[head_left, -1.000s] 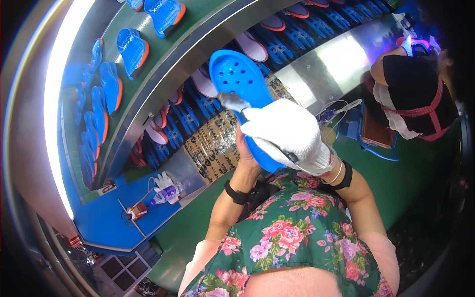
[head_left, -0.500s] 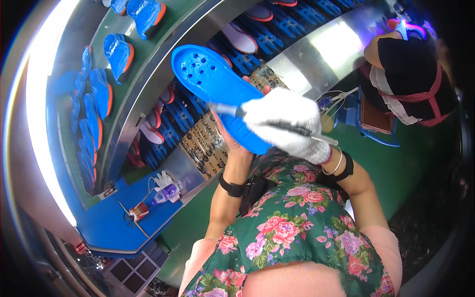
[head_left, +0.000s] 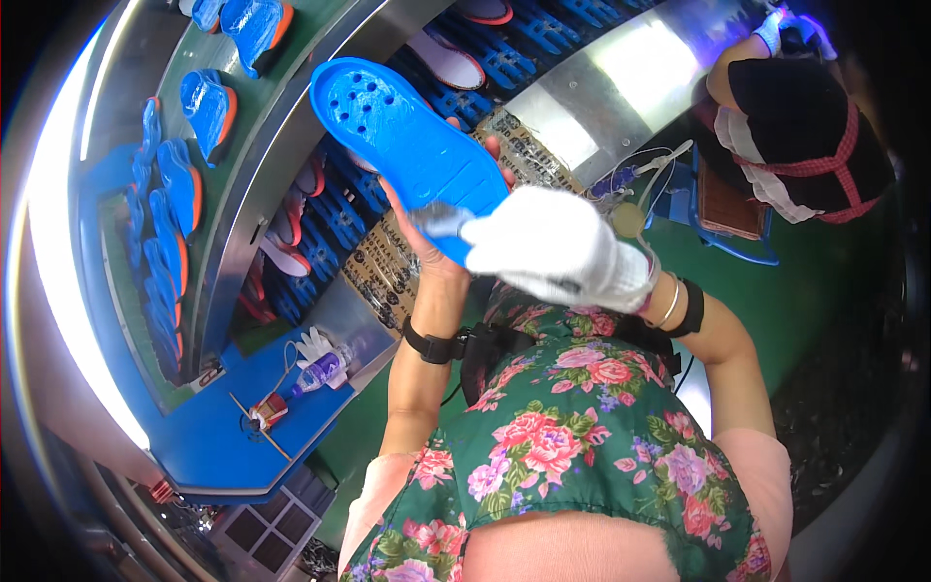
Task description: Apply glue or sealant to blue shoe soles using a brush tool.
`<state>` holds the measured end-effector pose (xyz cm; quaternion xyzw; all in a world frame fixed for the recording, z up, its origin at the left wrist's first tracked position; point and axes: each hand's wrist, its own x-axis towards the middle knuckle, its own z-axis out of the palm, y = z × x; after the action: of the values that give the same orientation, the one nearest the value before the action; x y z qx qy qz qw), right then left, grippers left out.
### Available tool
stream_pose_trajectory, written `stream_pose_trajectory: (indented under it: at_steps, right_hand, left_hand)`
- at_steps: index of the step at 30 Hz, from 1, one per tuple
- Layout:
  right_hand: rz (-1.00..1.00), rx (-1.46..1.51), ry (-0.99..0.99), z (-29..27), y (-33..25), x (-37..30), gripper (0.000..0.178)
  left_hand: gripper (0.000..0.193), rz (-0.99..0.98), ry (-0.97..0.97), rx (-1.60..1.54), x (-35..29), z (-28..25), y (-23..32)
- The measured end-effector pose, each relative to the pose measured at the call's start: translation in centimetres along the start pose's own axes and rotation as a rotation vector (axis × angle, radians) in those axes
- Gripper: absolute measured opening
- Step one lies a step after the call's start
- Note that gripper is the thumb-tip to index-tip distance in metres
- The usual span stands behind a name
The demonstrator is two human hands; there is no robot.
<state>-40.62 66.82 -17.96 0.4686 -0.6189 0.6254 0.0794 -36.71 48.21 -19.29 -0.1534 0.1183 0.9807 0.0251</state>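
Observation:
A blue shoe sole (head_left: pixel 402 136) lies tilted in my bare left hand (head_left: pixel 427 248), which grips it from underneath, with fingertips showing along its right edge. Several small holes pierce its far, rounded end, and the surface there has a wet-looking gloss. My right hand (head_left: pixel 558 244), in a white knitted glove, is closed around a brush whose handle is mostly hidden. The brush head (head_left: pixel 438 219) is blurred and lies over the near end of the sole; whether the bristles touch it I cannot tell.
On the left, a green belt (head_left: pixel 160 97) carries blue, orange-edged shoe parts (head_left: pixel 208 112). Beyond the sole is a rack with blue holders and pink-edged shoe pieces (head_left: pixel 446 60). A blue table (head_left: pixel 208 451) bears a purple-labelled bottle (head_left: pixel 320 371) and a small pot (head_left: pixel 269 411). A co-worker (head_left: pixel 795 136) sits at upper right.
The sole has shifted up and left in view. My right hand has turned, and the brush now lies nearer the sole's near end, its handle less visible.

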Motion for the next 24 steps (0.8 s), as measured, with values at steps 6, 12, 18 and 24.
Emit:
stream_pose_trajectory:
  at_steps: [6,12,18,24]
  right_hand:
    - [0.249,0.289,0.086,-0.7,-0.2,-0.5,0.018]
    - [0.135,0.221,-0.040,-0.5,-2.1,-1.9,0.022]
    - [0.331,0.285,0.090,-0.2,-1.5,-3.5,0.020]
    - [0.395,0.548,-0.024,-0.1,-5.1,-5.1,0.014]
  left_hand:
    - [0.107,0.000,-0.041,0.036,-0.7,1.0,-0.7]
    - [0.113,-0.132,-0.063,0.142,-1.0,-0.4,0.6]
    - [0.117,-0.227,-0.117,0.183,-1.5,-2.0,1.1]
    - [0.114,-0.420,-0.134,0.173,-2.4,-2.5,1.7]
